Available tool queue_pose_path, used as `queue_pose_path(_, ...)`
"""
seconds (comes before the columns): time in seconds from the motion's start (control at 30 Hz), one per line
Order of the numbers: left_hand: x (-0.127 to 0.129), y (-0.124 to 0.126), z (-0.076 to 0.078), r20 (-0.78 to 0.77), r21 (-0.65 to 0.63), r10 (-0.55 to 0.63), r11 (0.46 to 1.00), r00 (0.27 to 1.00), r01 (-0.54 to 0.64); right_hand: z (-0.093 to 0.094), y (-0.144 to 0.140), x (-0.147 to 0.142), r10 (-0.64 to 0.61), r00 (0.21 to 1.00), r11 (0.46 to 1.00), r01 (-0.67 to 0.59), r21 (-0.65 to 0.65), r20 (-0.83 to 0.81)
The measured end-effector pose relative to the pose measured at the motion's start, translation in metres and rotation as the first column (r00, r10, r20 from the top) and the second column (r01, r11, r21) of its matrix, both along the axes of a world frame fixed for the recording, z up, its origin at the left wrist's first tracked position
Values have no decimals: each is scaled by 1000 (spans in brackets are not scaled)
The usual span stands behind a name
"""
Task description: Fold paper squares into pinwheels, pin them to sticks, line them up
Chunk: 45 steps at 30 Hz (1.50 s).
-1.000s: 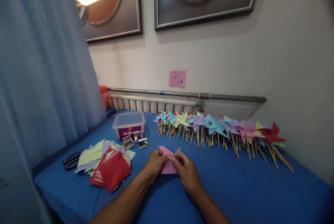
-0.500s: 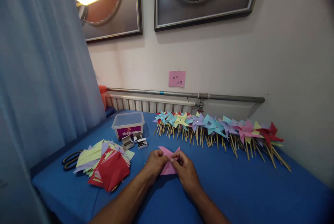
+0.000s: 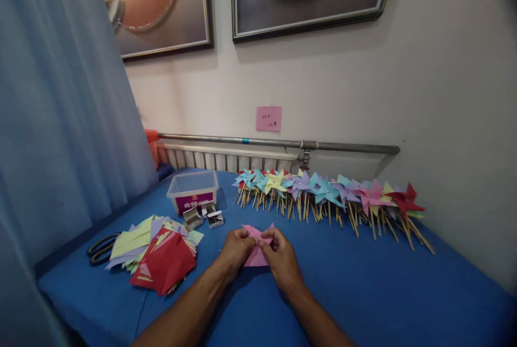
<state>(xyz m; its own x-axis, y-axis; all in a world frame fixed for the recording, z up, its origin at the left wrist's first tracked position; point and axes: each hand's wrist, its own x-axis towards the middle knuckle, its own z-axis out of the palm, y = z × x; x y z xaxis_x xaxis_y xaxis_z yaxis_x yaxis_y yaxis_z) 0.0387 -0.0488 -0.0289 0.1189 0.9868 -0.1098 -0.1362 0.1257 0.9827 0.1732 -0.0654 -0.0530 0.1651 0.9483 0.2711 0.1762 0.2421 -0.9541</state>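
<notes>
A pink sheet of paper (image 3: 257, 259) with pointed corners is held between both hands, just over the blue-covered table. My left hand (image 3: 237, 250) pinches its left side, the thumb pressed toward the middle. On the right side, my right hand (image 3: 281, 261) grips the paper with thumb and fingers, its thumb close to the left one. The fingertips hide the centre of the sheet. Beyond the hands, to the left, small open boxes (image 3: 215, 220) stand, one with dark little pieces inside. A stack of cut coloured paper with a red sheet (image 3: 169, 261) on top lies left of my left arm.
Black-handled scissors (image 3: 102, 250) lie beside the paper stack. A clear plastic tub (image 3: 193, 181) stands behind the small boxes. Many finished paper pinwheels (image 3: 328, 192) on sticks lie in a row along the back right. A pipe (image 3: 351, 147) and radiator run along the wall.
The whole view has shifted slightly, so things sit a little further left and higher. Both hands keep hold of the pink paper, thumbs still together near its middle.
</notes>
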Motion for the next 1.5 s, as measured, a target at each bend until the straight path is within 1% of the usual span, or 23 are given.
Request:
queue_pose_path(0.13,-1,-5,6,133,19,-46,999,990,44,0,0,1,0,999,1000,-1,-20,-44)
queue_pose_path(0.2,-1,-5,7,169,32,-72,997,983,68,2,-1,2,-4,998,1000,2,-25,-66)
queue_pose_path(0.33,-2,-3,2,133,36,-87,996,987,83,2,0,4,-25,995,1000,25,0,-97)
queue_pose_path(0.4,-2,0,-2,98,22,-60,998,993,58,0,2,4,-11,993,1000,11,1,-120)
queue_pose_path(0.53,-2,3,-6,52,23,-22,1000,998,21,-4,4,2,35,972,998,-44,-36,-233)
queue_pose_path(0.63,0,2,-4,72,33,-28,999,997,26,-1,3,-1,72,936,992,-104,-75,-345)
queue_pose_path(0.73,1,0,0,61,42,-12,999,998,9,5,-1,-4,112,909,980,-167,-105,-402)
queue_pose_path(0.83,2,-1,3,52,69,-26,997,998,23,9,-6,-4,127,904,972,-195,-132,-408)
queue_pose_path(0.93,2,-2,4,40,95,-21,995,999,17,8,-7,-3,103,911,975,-172,-141,-399)
queue_pose_path(1.07,2,-1,3,41,90,-26,996,999,22,3,-4,-1,98,916,978,-161,-133,-388)
queue_pose_path(1.13,2,-1,2,46,90,-30,996,998,26,3,-3,-2,80,930,977,-144,-156,-358)
queue_pose_path(1.23,2,0,1,-7,89,-8,996,1000,9,7,-4,-4,62,945,974,-127,-186,-321)
queue_pose_path(1.37,2,2,-1,-39,90,9,996,999,-6,11,-6,-5,86,931,976,-150,-157,-354)
queue_pose_path(1.5,1,3,-3,-52,78,23,997,998,-19,10,-5,-3,89,927,975,-157,-160,-364)
